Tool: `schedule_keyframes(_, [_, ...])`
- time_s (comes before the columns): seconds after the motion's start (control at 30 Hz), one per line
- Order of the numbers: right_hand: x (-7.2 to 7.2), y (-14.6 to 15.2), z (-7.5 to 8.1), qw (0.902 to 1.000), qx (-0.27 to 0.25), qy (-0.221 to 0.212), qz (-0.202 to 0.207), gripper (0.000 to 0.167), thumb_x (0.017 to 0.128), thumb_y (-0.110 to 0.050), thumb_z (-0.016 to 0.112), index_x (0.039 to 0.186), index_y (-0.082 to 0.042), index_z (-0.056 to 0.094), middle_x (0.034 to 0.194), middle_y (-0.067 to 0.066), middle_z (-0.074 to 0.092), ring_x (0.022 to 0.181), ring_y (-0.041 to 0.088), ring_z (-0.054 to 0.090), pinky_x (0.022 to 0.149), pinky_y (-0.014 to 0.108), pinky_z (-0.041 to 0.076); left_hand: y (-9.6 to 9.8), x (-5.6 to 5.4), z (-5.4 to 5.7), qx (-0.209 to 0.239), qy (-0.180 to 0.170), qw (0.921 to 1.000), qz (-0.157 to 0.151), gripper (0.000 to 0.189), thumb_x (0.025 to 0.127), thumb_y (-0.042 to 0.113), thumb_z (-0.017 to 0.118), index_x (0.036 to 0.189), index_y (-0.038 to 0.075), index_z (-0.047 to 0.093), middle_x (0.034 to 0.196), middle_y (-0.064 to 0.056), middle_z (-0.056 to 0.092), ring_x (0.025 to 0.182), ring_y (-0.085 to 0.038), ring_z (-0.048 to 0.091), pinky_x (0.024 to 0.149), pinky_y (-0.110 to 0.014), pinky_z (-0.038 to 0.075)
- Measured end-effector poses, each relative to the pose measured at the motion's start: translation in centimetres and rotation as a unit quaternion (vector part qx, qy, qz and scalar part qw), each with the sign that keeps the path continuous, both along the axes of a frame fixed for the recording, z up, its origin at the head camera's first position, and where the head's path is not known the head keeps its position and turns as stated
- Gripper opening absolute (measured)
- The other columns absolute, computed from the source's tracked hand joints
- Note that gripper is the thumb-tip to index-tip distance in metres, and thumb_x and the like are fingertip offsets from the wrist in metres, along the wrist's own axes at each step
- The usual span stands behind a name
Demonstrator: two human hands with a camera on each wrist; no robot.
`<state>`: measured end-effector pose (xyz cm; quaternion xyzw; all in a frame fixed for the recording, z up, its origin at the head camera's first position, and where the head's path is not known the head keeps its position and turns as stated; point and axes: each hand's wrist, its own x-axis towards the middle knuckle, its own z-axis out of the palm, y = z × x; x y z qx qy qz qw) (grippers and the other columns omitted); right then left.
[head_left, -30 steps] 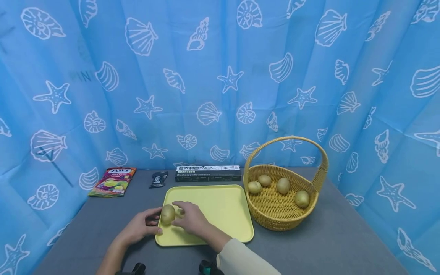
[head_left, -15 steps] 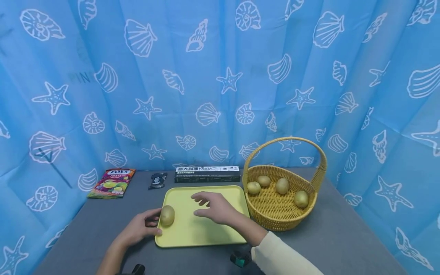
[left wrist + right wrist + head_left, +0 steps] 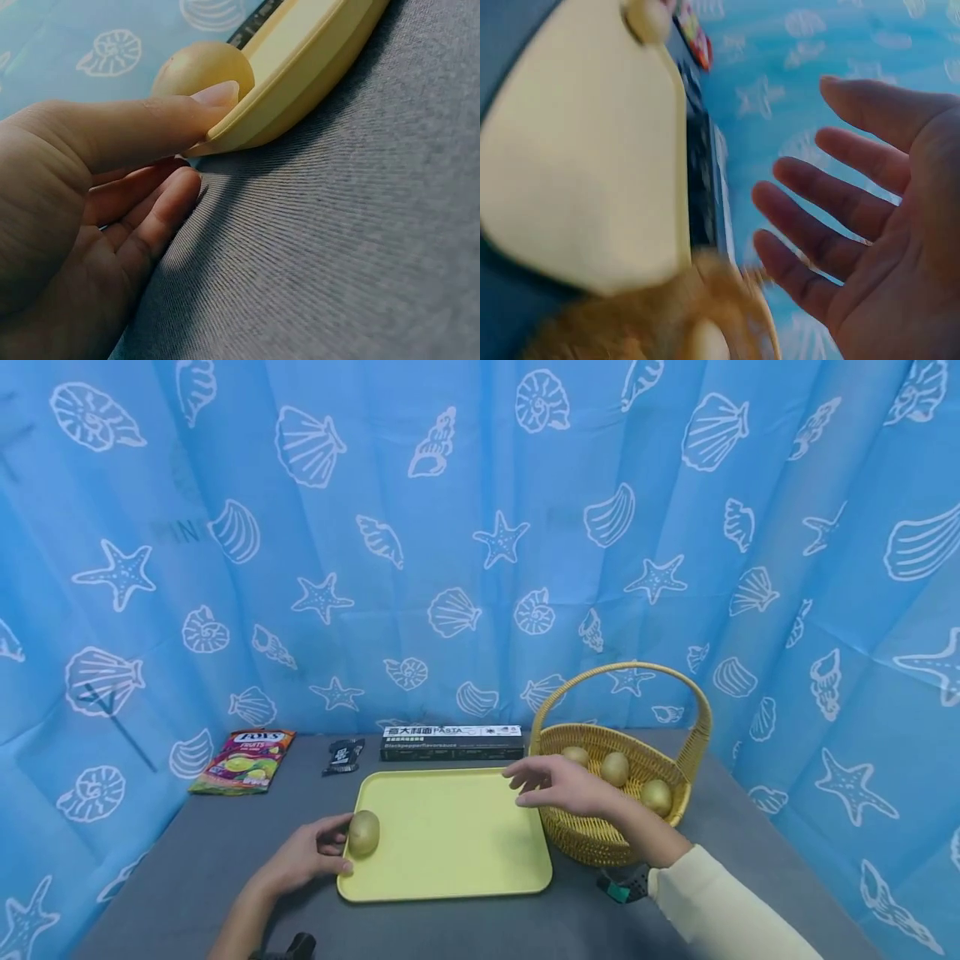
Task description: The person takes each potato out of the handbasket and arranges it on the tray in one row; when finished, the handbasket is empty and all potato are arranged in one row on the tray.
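Note:
A potato (image 3: 363, 833) rests at the left end of a yellow tray (image 3: 457, 835). At the tray's left edge, my left hand (image 3: 303, 857) grips the rim beside the potato. The left wrist view shows that thumb (image 3: 161, 124) over the rim, with the other fingers lower, outside the tray. My right hand (image 3: 562, 785) is in the air over the tray's right edge and the near left side of a wicker basket (image 3: 592, 852). It holds nothing, its fingers spread and slightly bent. More potatoes (image 3: 615, 769) lie in the basket, partly hidden by this hand.
Behind the tray stands a black and white pasta box (image 3: 452, 743). A small black packet (image 3: 343, 757) and a colourful sweets bag (image 3: 243, 762) lie to its left. The basket's tall arched handle (image 3: 622, 667) rises above its rim. A blue shell-print curtain (image 3: 480, 568) closes off the back.
My right hand has left the potato at the tray's left end and moved right across the tray to the basket. My left hand and the potato have stayed in place.

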<state>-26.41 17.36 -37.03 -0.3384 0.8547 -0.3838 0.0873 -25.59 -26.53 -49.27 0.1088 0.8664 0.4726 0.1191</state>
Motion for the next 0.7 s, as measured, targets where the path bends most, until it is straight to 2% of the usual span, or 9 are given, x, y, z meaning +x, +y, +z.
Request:
schedule_keyframes(0.13, [-1.2, 2.8, 0.5, 0.9997, 0.020, -0.007, -0.015, 0.039, 0.092, -0.018, 0.068, 0.127, -0.002, 0.060, 0.114, 0.016, 0.065, 0.104, 0.031, 0.063, 0.083, 0.040, 0.050, -0.1, -0.6, 0.0, -0.008, -0.001, 1.0000, -0.005, 0.087, 0.074, 0.025, 0.085, 0.144, -0.004, 0.042, 0.113, -0.015, 0.059, 0.096, -0.024, 0.061, 0.081, -0.040, 0.050])
schedule_keyframes(0.3, [-2.8, 5.6, 0.7, 0.9976, 0.047, -0.024, -0.046, 0.040, 0.093, -0.018, 0.066, 0.127, 0.001, 0.059, 0.117, 0.021, 0.063, 0.107, 0.035, 0.060, 0.087, 0.045, 0.048, -0.2, -1.0, 0.0, -0.016, 0.009, 0.9998, -0.010, 0.084, 0.075, 0.026, 0.084, 0.143, -0.002, 0.043, 0.100, -0.008, 0.060, 0.093, -0.021, 0.056, 0.077, -0.037, 0.045])
schedule_keyframes(0.53, [-5.2, 7.9, 0.0, 0.9889, 0.075, -0.055, -0.116, 0.048, 0.093, -0.026, 0.066, 0.132, -0.001, 0.056, 0.126, 0.024, 0.057, 0.115, 0.038, 0.055, 0.091, 0.051, 0.044, -0.2, -1.2, -0.2, -0.017, 0.006, 0.9998, -0.004, 0.083, 0.076, 0.026, 0.083, 0.144, -0.001, 0.043, 0.098, -0.008, 0.060, 0.091, -0.022, 0.054, 0.074, -0.037, 0.044])
schedule_keyframes(0.7, [-6.7, 8.7, -1.3, 0.9853, 0.073, -0.058, -0.143, 0.048, 0.094, -0.022, 0.063, 0.135, 0.001, 0.052, 0.133, 0.029, 0.050, 0.122, 0.047, 0.046, 0.096, 0.059, 0.036, -0.2, -1.2, -0.3, -0.025, 0.003, 0.9997, 0.005, 0.084, 0.074, 0.027, 0.084, 0.144, 0.000, 0.044, 0.100, -0.007, 0.061, 0.093, -0.022, 0.054, 0.075, -0.037, 0.044])
